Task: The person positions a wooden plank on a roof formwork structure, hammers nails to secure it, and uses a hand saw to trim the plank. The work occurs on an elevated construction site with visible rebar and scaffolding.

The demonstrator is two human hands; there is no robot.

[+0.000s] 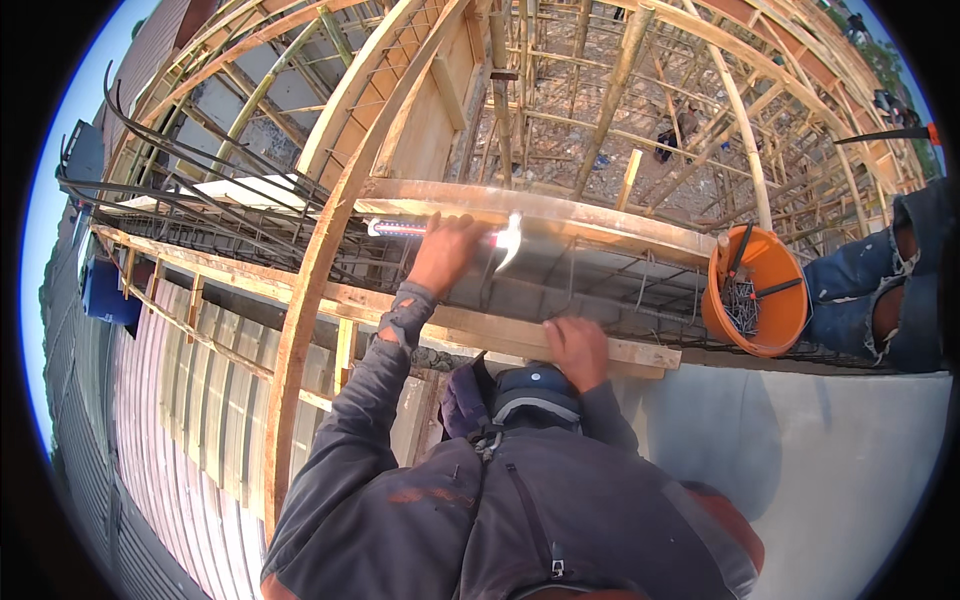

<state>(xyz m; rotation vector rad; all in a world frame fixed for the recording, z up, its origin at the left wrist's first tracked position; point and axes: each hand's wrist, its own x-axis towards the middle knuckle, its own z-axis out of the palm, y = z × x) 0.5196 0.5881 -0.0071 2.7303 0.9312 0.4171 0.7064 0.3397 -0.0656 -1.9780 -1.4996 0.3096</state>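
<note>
My left hand (447, 253) is wrapped round the handle of a claw hammer (511, 241). The hammer lies sideways above the gap between two long formwork boards, its shiny head to the right of my fist. Below it, to the right, my right hand (578, 351) has its fingers bent over the top edge of the near wooden board (480, 330), close to that board's right end. Whether those fingers also hold something small cannot be seen. Steel rebar (640, 305) runs inside the gap, and the far board (620, 232) borders it on the other side.
An orange bucket (782, 328) with nails and dark-handled tools stands at right, beside another person's torn jeans (850, 290). A long timber (318, 240) slants across at left. Bent rebar ends (130, 185) stick out far left. Beyond the far board, poles (615, 90) rise over a lower, rubble-strewn level.
</note>
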